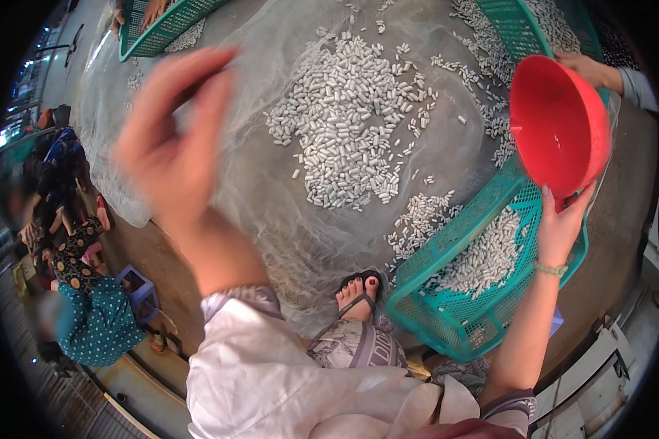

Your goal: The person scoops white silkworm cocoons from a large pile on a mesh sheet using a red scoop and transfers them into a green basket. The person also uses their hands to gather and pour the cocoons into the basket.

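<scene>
My right hand (564, 227) is closed round the short handle of a red plastic scoop (556, 124). The scoop is tilted, with its hollow side toward me, and no pieces show in it. Below that hand stands a green plastic basket (417, 282) holding many small grey-white cylinders (483, 256). My left hand (176, 139) is raised above the sheer pale netting (249, 168), smeared by motion. Its thumb and fingers are bent, and whether anything thin is between them cannot be made out. A large heap of the same cylinders (351, 117) lies on the netting before me.
Another person's hand (589, 72) is beside a second green basket (516, 29) at the upper right. Other hands (152, 13) hold a green basket (176, 29) at the upper left. My sandalled foot (357, 293) stands at the netting's near edge. People sit at the left near a blue stool (140, 293).
</scene>
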`<state>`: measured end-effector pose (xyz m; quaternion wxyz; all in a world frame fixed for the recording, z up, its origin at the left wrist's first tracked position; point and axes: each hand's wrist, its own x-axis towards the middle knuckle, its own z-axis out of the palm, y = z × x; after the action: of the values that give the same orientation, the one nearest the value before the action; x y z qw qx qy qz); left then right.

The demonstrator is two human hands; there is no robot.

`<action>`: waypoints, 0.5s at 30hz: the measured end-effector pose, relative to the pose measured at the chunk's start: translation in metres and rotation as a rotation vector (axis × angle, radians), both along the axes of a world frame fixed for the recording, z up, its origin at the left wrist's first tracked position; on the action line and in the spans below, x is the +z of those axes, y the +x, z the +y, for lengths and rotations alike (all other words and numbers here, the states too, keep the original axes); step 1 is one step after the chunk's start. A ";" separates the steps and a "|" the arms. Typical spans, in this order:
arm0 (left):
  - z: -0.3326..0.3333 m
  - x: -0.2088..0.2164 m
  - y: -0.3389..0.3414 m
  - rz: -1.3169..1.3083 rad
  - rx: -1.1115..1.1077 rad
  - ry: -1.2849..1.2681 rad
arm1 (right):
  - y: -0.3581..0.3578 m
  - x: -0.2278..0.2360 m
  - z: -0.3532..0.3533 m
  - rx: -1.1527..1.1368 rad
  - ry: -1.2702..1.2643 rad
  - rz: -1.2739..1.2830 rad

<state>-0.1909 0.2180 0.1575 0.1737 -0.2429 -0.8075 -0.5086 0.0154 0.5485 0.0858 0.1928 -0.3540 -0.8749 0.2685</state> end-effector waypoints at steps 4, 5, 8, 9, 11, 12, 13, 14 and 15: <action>0.114 -0.133 -0.001 -0.298 -0.541 -0.226 | 0.003 0.014 0.001 -0.008 0.026 0.048; 0.141 -0.175 0.013 -0.154 -0.577 -0.355 | 0.000 0.016 -0.001 0.004 0.024 0.059; 0.194 -0.250 0.050 -0.039 -0.458 -0.438 | 0.002 0.028 0.002 0.014 0.035 0.080; 0.199 -0.265 0.056 -0.065 -0.431 -0.449 | 0.007 0.029 0.006 0.019 0.032 0.092; 0.210 -0.277 0.063 -0.119 -0.397 -0.469 | 0.024 0.031 0.021 0.011 0.027 0.107; 0.215 -0.277 0.062 -0.168 -0.376 -0.450 | 0.028 0.034 0.025 0.000 0.022 0.110; 0.219 -0.277 0.061 -0.217 -0.349 -0.431 | 0.030 0.038 0.029 -0.006 0.015 0.115; 0.221 -0.271 0.061 -0.268 -0.328 -0.412 | 0.035 0.040 0.030 -0.017 0.009 0.116; 0.224 -0.264 0.061 -0.274 -0.353 -0.447 | 0.038 0.039 0.030 -0.048 0.015 0.111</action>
<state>-0.1298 0.4417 -0.1064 -0.0851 -0.3406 -0.8606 -0.3688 0.0537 0.5785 0.1252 0.2501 -0.3580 -0.8560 0.2766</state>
